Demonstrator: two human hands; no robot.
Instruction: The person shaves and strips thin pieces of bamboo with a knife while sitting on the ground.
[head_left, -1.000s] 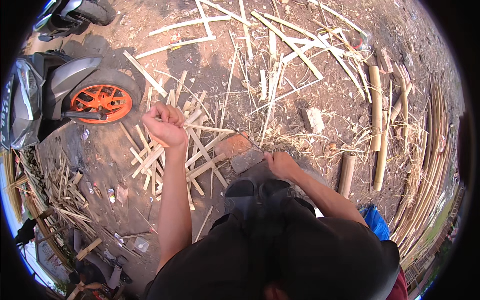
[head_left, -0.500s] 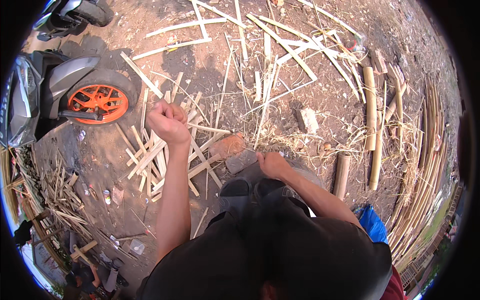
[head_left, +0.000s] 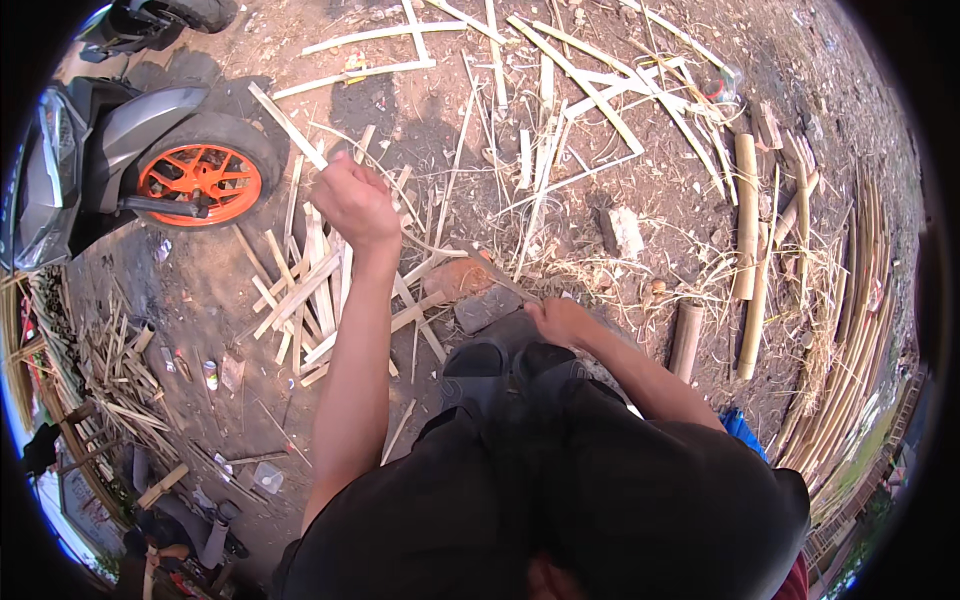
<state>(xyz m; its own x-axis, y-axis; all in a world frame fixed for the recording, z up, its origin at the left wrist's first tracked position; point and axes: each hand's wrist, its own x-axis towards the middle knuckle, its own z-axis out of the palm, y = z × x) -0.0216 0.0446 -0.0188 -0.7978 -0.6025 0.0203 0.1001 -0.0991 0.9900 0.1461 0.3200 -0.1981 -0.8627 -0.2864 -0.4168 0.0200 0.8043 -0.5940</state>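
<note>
My left hand (head_left: 355,200) is closed in a raised fist over a loose heap of pale split bamboo (head_left: 310,290). From it a thin bamboo strip (head_left: 420,242) bends across a reddish brick (head_left: 458,278) toward my other hand. My right hand (head_left: 562,322) is closed low beside my dark shoes (head_left: 475,365), its fingers on the strip's browner, narrow end part. Whether a blade is also in its fingers I cannot make out. A grey block (head_left: 487,310) lies just in front of the shoes, beside the brick.
A motorbike's orange front wheel (head_left: 200,185) stands at left. Bamboo slats (head_left: 585,85) are strewn ahead. Thick bamboo pieces (head_left: 745,215) and long poles (head_left: 865,310) lie at right, a whitish block (head_left: 622,232) between. Another person (head_left: 180,525) is at lower left.
My left fist has moved a little farther forward and to the right, and more of the strip shows between my hands. My right hand stays near the shoes. The view has shifted slightly.
</note>
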